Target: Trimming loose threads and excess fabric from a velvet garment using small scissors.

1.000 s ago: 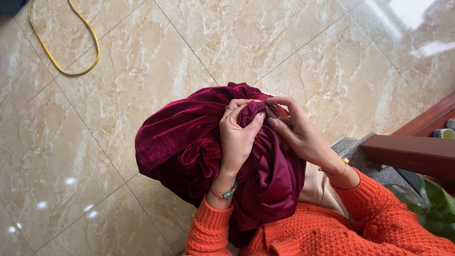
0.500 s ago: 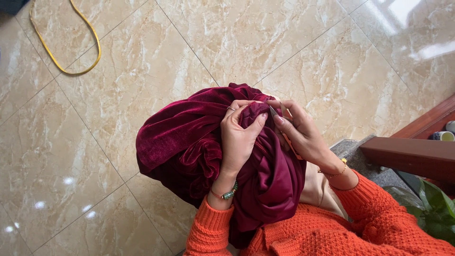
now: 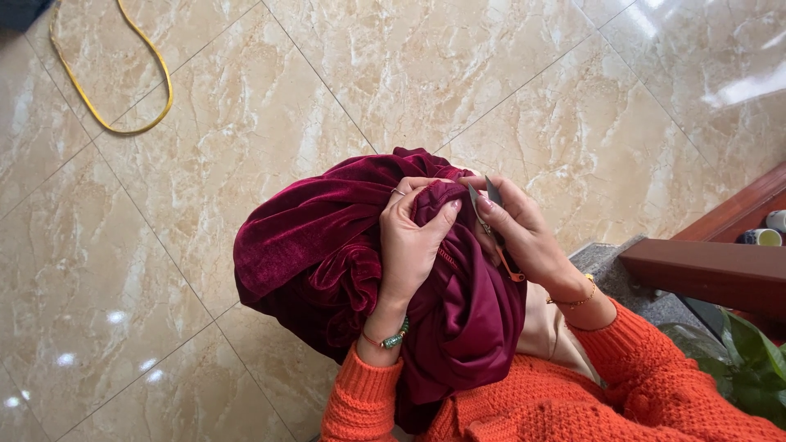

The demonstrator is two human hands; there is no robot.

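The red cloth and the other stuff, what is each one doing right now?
Cloth: bunched, held up off the floor.
Left hand: gripping a fold of cloth.
Right hand: pinching small snips.
Snips: tips at the cloth; open or shut unclear.
Yellow cord: lying looped on the floor.

A yellow cord [image 3: 123, 90] loops on the marble floor [image 3: 508, 74] — green leaves [image 3: 749, 360], wooden ledge [image 3: 704, 274] at right

Small metal tool [image 3: 483, 214] in the right hand [image 3: 524, 237] — mostly hidden, kind unclear.
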